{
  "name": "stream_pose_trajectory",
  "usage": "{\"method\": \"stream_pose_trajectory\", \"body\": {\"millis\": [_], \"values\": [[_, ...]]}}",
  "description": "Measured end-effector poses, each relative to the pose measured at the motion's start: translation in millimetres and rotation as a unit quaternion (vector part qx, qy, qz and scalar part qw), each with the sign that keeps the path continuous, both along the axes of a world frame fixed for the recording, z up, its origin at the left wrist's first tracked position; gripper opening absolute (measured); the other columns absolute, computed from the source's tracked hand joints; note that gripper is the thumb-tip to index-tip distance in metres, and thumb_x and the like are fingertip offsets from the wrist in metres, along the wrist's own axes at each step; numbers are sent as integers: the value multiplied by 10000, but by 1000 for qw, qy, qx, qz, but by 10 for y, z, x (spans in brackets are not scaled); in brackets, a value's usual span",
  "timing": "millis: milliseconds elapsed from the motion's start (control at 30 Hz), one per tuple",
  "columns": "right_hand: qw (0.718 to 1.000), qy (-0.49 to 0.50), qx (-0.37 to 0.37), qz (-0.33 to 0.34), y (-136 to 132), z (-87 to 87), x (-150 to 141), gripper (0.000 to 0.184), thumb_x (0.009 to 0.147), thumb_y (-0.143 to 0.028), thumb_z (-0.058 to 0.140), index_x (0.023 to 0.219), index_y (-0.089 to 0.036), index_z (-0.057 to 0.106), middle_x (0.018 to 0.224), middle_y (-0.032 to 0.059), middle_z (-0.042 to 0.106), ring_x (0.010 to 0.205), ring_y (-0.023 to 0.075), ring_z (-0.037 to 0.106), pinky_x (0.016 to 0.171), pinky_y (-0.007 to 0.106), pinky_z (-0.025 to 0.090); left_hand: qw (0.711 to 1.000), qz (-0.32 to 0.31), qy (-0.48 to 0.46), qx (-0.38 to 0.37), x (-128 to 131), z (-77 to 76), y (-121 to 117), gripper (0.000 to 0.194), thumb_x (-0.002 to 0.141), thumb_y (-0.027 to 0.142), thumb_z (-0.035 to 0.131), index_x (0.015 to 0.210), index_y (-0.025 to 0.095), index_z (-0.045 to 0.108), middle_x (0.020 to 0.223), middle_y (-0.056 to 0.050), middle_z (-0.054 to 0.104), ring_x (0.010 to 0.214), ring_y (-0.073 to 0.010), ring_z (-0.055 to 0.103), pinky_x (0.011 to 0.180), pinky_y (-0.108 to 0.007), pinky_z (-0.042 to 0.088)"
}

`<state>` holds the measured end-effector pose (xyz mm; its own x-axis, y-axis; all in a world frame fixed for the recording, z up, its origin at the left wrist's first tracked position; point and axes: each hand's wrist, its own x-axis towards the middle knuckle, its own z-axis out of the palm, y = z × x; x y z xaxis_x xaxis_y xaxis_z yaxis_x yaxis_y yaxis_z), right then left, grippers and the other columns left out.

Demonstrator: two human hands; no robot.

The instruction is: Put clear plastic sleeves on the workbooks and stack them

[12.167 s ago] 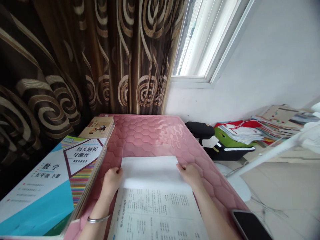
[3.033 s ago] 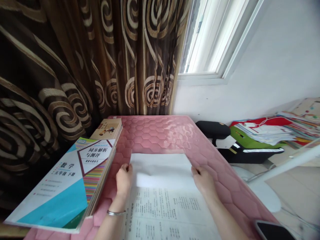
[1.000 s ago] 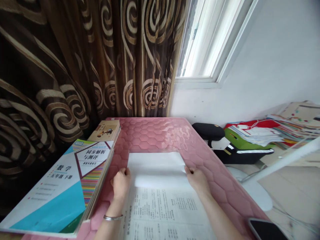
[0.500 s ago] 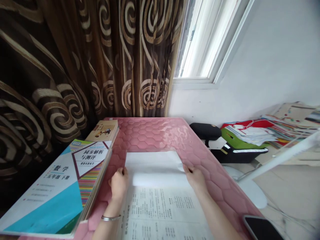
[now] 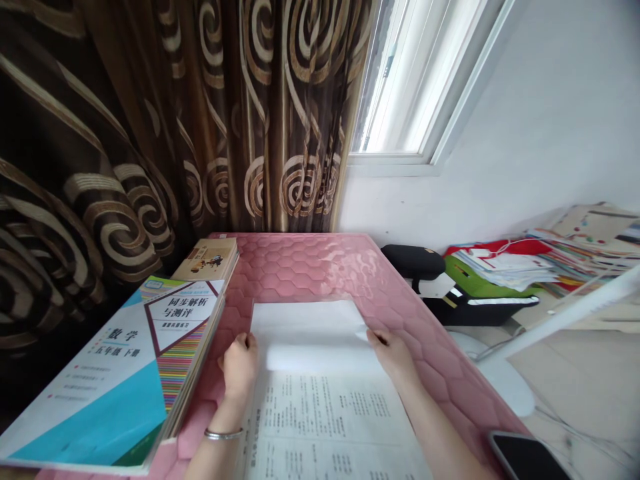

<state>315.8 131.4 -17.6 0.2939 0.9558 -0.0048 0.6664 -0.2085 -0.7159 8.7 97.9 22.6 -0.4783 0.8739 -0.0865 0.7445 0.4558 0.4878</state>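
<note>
A large sheet of paper (image 5: pixel 320 413) with printed text lies on the pink padded table cover, its far part folded back to show a blank white side. My left hand (image 5: pixel 239 363), with a silver bangle (image 5: pixel 223 435) at the wrist, pinches the left edge of the sheet near the fold. On the opposite edge my right hand (image 5: pixel 393 353) grips the sheet between thumb and curled fingers. A small corner of paper is bent up beside the right fingertips. The lower end of the sheet runs out of view.
Workbooks (image 5: pixel 115 373) are stacked at the left, with smaller books (image 5: pixel 207 260) behind. A phone (image 5: pixel 525 457) rests at the near right edge of the pink table cover (image 5: pixel 290 267). Beyond that edge are a white lamp stand (image 5: pixel 550 327) and a black bin (image 5: pixel 475 310). A patterned curtain (image 5: pixel 270 120) hangs behind.
Both hands keep their hold on the sheet's edges, and the paper stays almost where it was. The view has shifted very slightly.
</note>
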Motion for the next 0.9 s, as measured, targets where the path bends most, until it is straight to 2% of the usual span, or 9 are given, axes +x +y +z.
{"method": "stream_pose_trajectory", "body": {"millis": [100, 267, 500, 633, 800, 900], "values": [[1000, 21, 2, 11, 27, 19, 26, 319, 821, -380, 473, 796, -166, 709, 783, 59, 733, 798, 218, 665, 628, 243, 438, 1000, -6, 0, -4, -1, 14, -4, 351, 915, 297, 331, 824, 177, 648, 886, -154, 727, 900, -260, 667, 736, -307, 386], [1000, -13, -18, 2, 52, 49, 0, 308, 814, -331, 475, 670, -172, 695, 648, 53, 707, 700, 217, 659, 543, 245, 394, 1000, -12, 6, -12, 7, 42, -14, 349, 914, 288, 336, 827, 170, 653, 882, -152, 727, 884, -248, 667, 729, -292, 385], [995, -82, -52, -10, 31, 55, -62, 329, 861, -350, 456, 739, -165, 699, 724, 94, 719, 737, 218, 661, 551, 242, 373, 1000, -13, 3, -10, 3, 43, -14, 337, 899, 278, 355, 800, 171, 659, 849, -142, 723, 858, -239, 664, 695, -281, 374], [992, -118, -33, -19, 17, 71, -97, 367, 891, -388, 405, 777, -185, 688, 745, 80, 716, 736, 208, 652, 561, 243, 364, 1000, -14, 5, -5, -4, 22, -14, 344, 897, 288, 354, 789, 172, 659, 853, -148, 723, 852, -244, 665, 692, -286, 374], [998, -49, -22, -27, 24, 72, -45, 326, 855, -363, 445, 767, -166, 690, 764, 88, 720, 786, 229, 660, 594, 256, 414, 1000, -14, 11, 0, 1, 8, -17, 345, 898, 283, 347, 794, 177, 659, 844, -146, 724, 840, -246, 668, 703, -293, 378], [999, 27, -26, -35, 11, 77, 19, 283, 805, -337, 503, 700, -154, 692, 706, 88, 717, 722, 237, 669, 558, 263, 447, 1000, -17, 16, 10, 6, 3, -13, 346, 901, 279, 347, 790, 179, 659, 822, -138, 723, 821, -236, 667, 700, -287, 375]]}}
